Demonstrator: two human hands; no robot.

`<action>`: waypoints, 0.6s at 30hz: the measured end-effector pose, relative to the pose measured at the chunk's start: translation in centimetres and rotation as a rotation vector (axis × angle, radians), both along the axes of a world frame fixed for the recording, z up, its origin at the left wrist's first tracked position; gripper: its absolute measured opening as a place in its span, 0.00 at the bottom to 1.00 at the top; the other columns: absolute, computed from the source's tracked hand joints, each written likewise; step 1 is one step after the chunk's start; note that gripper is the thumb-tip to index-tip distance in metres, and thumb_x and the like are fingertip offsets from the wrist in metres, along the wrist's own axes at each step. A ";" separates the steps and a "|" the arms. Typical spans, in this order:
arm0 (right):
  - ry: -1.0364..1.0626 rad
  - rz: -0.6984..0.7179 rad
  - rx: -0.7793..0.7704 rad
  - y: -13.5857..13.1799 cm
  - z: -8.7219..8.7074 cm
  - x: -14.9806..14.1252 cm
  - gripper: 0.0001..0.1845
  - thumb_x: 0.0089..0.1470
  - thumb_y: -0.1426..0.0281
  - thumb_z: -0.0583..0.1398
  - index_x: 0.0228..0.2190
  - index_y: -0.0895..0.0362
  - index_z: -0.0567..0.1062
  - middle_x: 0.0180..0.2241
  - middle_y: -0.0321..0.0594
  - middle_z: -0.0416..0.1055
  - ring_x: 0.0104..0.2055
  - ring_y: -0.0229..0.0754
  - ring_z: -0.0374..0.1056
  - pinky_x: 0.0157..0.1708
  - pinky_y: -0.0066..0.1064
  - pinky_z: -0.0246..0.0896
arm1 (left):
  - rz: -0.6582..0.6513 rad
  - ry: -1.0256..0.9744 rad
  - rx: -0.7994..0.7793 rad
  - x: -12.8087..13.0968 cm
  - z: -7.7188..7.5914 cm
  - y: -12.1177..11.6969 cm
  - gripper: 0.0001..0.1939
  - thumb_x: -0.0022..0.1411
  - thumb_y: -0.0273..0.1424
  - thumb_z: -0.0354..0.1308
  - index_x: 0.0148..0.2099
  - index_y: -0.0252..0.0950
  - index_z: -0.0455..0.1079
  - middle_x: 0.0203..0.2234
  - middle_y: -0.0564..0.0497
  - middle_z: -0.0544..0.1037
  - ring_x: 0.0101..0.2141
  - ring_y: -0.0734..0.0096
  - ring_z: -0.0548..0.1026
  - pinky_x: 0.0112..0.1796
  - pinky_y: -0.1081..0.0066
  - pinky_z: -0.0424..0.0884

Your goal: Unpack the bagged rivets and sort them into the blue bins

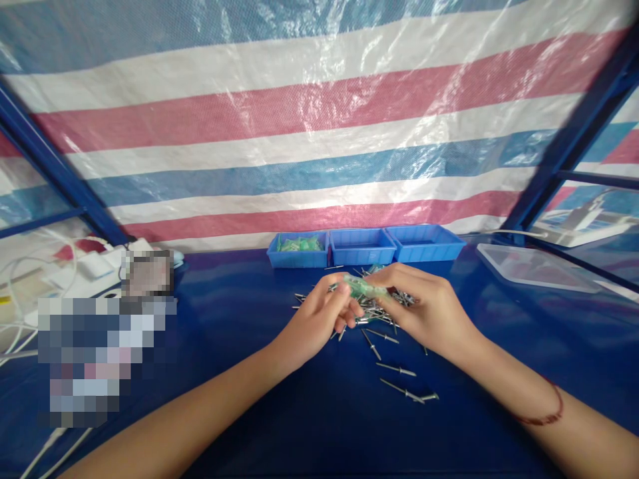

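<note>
My left hand [329, 301] and my right hand [422, 303] meet over a pile of metal pop rivets [372, 311] on the blue table. Between their fingers is a pale green, see-through plastic piece [363, 287]; its exact kind is blurred. The left thumb and fingers pinch its left end, while the right thumb and fingers close on its right end. Part of the pile is hidden behind both hands. Several loose rivets, among them one rivet [397, 369] lying singly, are scattered nearer to me.
Behind the pile stand three blue bins: a left bin [299, 261] with similar green pieces [301, 244], a middle bin [362, 256] and a right bin [429, 251]. A clear plastic lid [534, 267] lies at the right. Cables and white power strips [94, 263] crowd the left side.
</note>
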State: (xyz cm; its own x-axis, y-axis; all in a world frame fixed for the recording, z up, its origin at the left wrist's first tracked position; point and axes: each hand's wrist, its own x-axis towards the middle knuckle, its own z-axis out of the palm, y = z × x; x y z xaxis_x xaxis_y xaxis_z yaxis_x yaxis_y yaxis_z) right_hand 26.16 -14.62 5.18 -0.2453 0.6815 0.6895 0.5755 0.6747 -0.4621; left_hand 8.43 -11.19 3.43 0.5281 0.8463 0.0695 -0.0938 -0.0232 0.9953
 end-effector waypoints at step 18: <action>0.355 0.113 -0.456 0.2 -0.5 -1.5 0.13 0.53 0.61 0.60 0.25 0.58 0.74 0.24 0.38 0.74 0.26 0.37 0.69 0.28 0.29 0.65 | 0.100 0.030 0.156 -0.6 0.0 0.9 0.11 0.56 0.36 0.59 0.35 0.33 0.68 0.22 0.55 0.70 0.25 0.77 0.68 0.29 0.75 0.65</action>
State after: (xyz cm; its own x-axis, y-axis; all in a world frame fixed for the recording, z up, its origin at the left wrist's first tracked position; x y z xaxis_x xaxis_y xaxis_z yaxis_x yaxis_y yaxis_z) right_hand 24.70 -14.43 4.65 -0.1411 0.9116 0.3861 0.2683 0.4107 -0.8714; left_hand 7.86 -10.28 3.40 0.4458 0.8749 0.1893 -0.0538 -0.1850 0.9813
